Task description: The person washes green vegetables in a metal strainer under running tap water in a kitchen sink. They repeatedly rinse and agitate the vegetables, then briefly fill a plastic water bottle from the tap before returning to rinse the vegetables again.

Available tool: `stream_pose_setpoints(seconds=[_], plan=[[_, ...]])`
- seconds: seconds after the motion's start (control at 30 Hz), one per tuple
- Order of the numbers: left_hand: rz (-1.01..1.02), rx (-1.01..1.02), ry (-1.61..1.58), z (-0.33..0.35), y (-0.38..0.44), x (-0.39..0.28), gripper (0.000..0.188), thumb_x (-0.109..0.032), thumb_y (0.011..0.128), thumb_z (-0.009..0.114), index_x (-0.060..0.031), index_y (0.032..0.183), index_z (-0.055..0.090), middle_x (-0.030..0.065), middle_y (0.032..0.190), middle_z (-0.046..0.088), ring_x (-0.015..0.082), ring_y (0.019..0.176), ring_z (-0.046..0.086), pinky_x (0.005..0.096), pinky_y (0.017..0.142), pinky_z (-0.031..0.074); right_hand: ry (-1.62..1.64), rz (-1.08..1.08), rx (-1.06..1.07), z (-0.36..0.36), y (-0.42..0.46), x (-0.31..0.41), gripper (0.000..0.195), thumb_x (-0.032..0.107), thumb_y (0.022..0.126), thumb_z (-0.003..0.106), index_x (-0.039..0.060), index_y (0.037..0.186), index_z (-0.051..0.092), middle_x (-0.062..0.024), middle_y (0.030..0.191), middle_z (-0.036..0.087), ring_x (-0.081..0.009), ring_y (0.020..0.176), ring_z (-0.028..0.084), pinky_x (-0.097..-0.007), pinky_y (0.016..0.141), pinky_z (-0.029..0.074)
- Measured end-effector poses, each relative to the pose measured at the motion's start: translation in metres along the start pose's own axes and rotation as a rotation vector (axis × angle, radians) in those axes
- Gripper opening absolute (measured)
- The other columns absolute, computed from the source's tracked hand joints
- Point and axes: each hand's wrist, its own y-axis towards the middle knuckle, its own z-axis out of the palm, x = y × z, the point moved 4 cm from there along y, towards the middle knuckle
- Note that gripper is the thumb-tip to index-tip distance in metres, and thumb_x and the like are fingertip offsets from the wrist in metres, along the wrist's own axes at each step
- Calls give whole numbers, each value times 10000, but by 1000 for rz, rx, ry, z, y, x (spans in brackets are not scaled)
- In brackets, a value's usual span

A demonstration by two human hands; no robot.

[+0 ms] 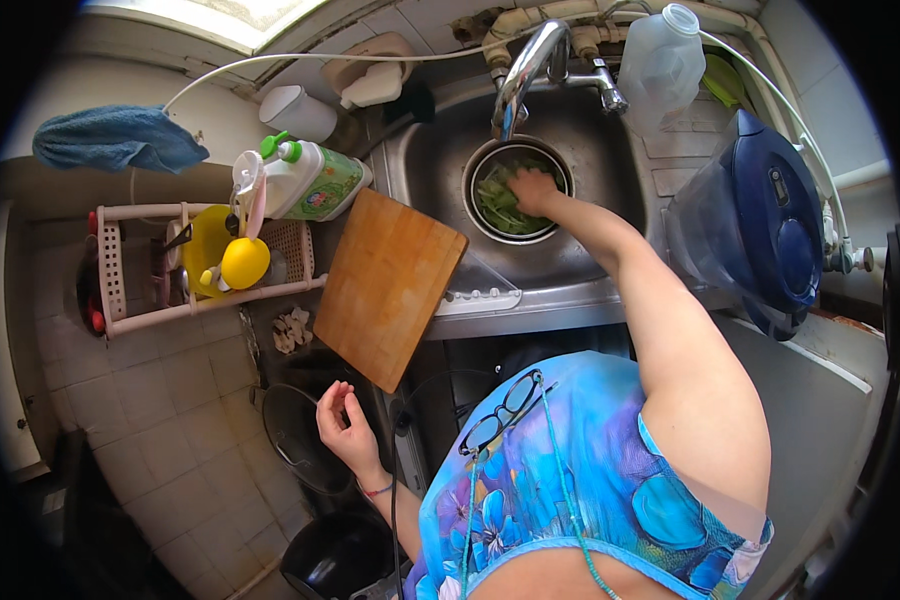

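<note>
My right hand (534, 191) reaches into a round metal pot (565, 217) standing in the stainless steel sink (607, 165). Its fingers press among green leaves (499, 199) in the pot, and they are partly hidden, so I cannot tell whether they grip any. A chrome tap (521, 75) arches over the pot's far rim. Lower left, my left hand (345, 427) hangs in the air with its fingers loosely curled and nothing in it. It is just short of the near corner of a wooden cutting board (394, 285).
Left of the board are a dish soap bottle (315, 180) and a pink dish rack (217, 307) with a yellow plate. At right stand a blue water filter pitcher (772, 217) and a plastic jug (660, 71). A black pan (300, 435) and a black pot (337, 559) sit lower left.
</note>
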Motion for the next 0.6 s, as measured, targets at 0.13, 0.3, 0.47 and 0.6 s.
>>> stream_pose_setpoints(seconds=[0.13,0.3,0.47,0.6], plan=[[3,23,-7,1,0,4,213,-11,921,545,28,1128,572,92,1019,633,150,921,614,261,849,490,66,-12,46,-9,3,4,318,53,798,559,83,1114,586,-171,1162,546,-359,1067,572,-459,843,501],[1,13,-42,1,0,7,208,3,910,549,30,1115,579,94,1010,632,153,907,617,261,838,493,141,-44,-27,-53,-5,8,316,39,792,569,84,1103,600,-182,1142,561,-364,1031,600,-456,841,504],[-13,-6,-83,4,0,9,203,37,885,558,29,1085,594,91,986,632,156,877,623,259,811,494,23,-87,79,-80,-14,3,391,122,780,640,121,1167,581,-163,1204,530,-349,1094,564,-438,875,496],[-4,17,-96,8,-1,8,202,39,884,558,29,1082,595,90,984,632,154,879,621,258,812,494,-19,-7,66,-58,-21,3,540,253,735,721,132,1230,540,-146,1237,510,-359,1165,510,-447,893,489]])
